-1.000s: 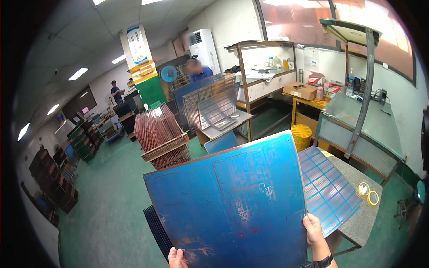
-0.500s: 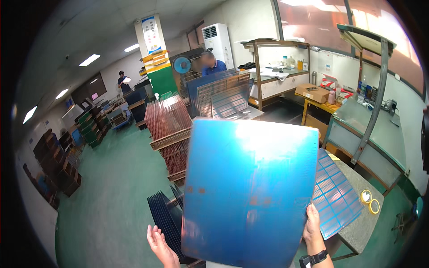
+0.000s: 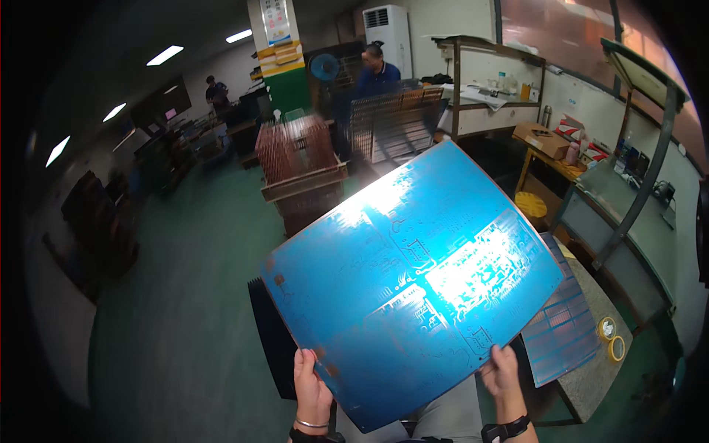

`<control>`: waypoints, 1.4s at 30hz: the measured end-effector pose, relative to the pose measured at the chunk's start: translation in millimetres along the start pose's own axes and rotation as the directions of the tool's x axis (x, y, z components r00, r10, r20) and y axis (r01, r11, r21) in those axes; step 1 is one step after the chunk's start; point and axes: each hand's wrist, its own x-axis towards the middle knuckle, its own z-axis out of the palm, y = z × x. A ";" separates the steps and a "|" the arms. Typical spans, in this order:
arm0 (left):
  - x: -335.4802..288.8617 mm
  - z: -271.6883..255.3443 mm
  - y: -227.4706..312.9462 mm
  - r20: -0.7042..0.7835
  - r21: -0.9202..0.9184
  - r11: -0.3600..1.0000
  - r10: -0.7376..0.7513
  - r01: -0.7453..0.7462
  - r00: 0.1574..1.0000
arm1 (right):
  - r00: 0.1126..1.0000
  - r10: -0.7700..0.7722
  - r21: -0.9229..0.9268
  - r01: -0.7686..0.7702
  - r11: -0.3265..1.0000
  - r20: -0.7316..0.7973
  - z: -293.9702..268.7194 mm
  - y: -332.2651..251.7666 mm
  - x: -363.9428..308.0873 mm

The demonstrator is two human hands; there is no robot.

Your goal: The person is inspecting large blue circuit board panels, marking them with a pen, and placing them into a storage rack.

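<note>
A large blue circuit board panel (image 3: 369, 325) with fine printed traces is tilted in front of me, glare running across its upper and middle parts. My left hand (image 3: 313, 390) grips its lower left edge, thumb on the face. On the lower right edge my right hand (image 3: 504, 373) is closed too, its thumb also in front. The fingers behind the panel are hidden. Close to my right hand, a second blue panel (image 3: 557, 343) with a grid pattern lies on a grey table (image 3: 591, 373). Left of the held panel, a black ribbed rack (image 3: 272, 347) is partly covered.
Two tape rolls (image 3: 617, 348) lie on the grey table. Beyond the held panel stands a rack of reddish upright boards (image 3: 299, 151), with slatted panels (image 3: 391, 122) beside it. A co-worker (image 3: 379, 72) is behind them. A yellow stool (image 3: 530, 205) and a glass-topped bench (image 3: 628, 214) are at right.
The panel has turned and tipped back, so its traces now show. My left hand, open and apart before, has taken hold of the lower left edge. The right hand keeps its grip.
</note>
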 end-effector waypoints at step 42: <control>-0.5 -30.2 52.2 -0.146 0.332 0.940 0.134 -0.079 0.980 | 0.968 -0.070 -0.605 -0.094 0.790 -0.241 -99.5 -97.9 -16.8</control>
